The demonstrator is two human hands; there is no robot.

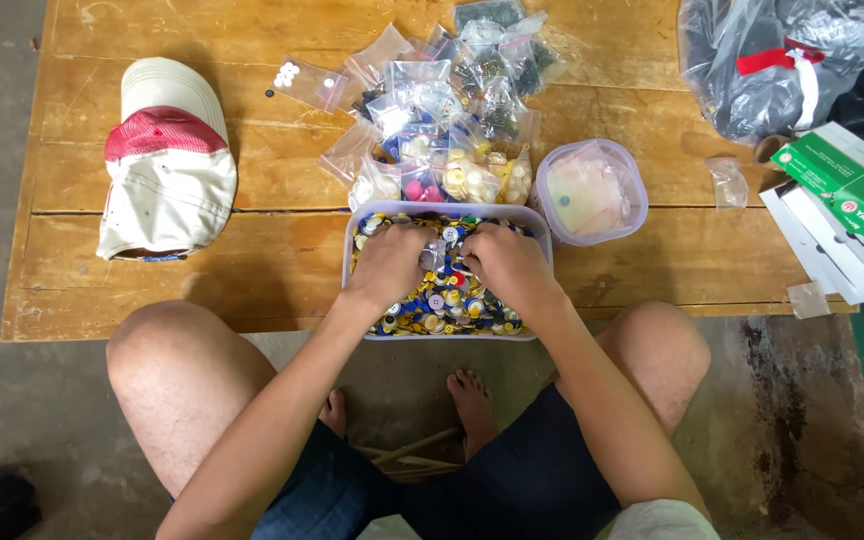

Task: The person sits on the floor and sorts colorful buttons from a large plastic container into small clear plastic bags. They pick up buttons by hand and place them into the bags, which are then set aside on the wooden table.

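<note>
A rectangular clear plastic tub (544, 222) sits at the near edge of a low wooden table, full of mixed coloured buttons (447, 300). Both my hands are down in the buttons. My left hand (388, 265) rests palm down on the tub's left half with fingers curled into the pile. My right hand (509, 265) lies on the right half, fingers bent toward the middle. Between the fingertips sits a small pale piece (434, 256), and I cannot tell which hand grips it.
Behind the tub lies a heap of small clear bags of buttons (442, 110). A round lidded container (592, 192) stands to the right. A white and red cap (167, 160) lies at left. Green and white boxes (847, 205) and a grey plastic bag (772, 60) sit at right.
</note>
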